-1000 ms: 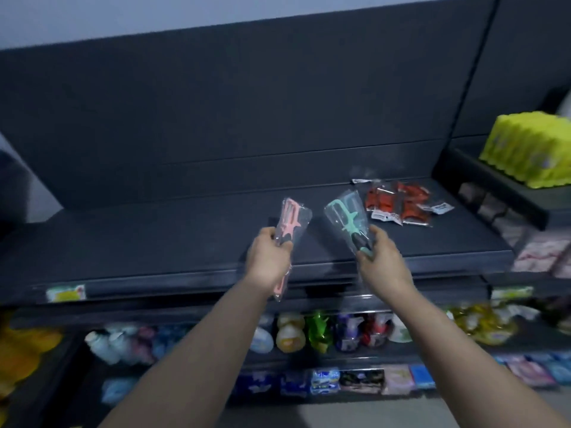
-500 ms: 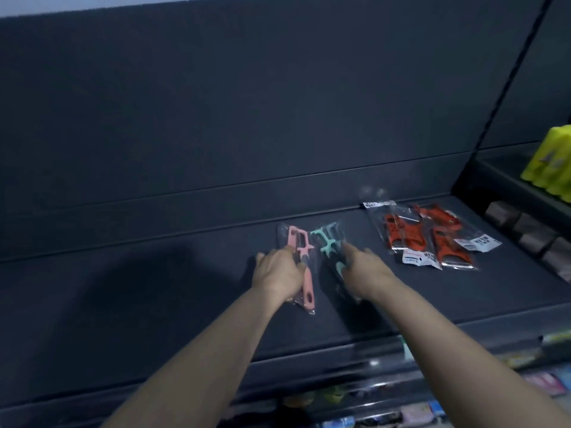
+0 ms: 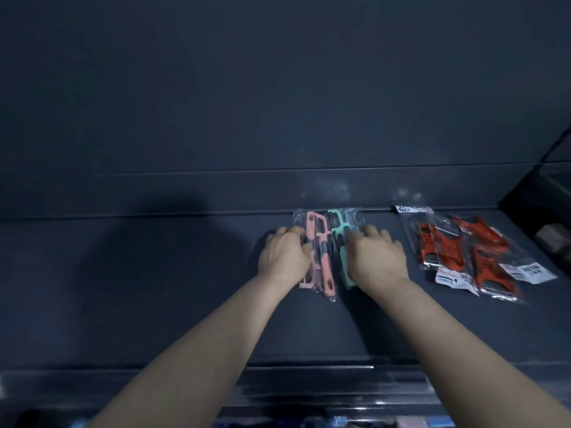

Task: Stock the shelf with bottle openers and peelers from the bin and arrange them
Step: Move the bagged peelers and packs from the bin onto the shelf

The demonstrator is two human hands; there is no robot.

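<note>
On the dark shelf [image 3: 154, 288] lie the pink peelers [image 3: 321, 257] in clear wrappers, near the back wall. My left hand [image 3: 284, 257] rests on their left side, fingers curled over the packs. Right beside them lie the teal peelers [image 3: 340, 236], also wrapped, with my right hand [image 3: 377, 257] pressed flat on them and covering their lower halves. Further right, several red bottle openers [image 3: 463, 254] in clear packs with white labels lie on the shelf, apart from both hands.
The shelf's back wall [image 3: 278, 118] rises just behind the peelers. A side panel and a neighbouring shelf [image 3: 550, 211] close off the right end. The shelf's front lip [image 3: 309, 375] runs below my forearms, with blurred goods underneath.
Both hands carried the peelers from above the front edge to the back of the shelf and laid them down side by side. The view moved closer to the shelf.
</note>
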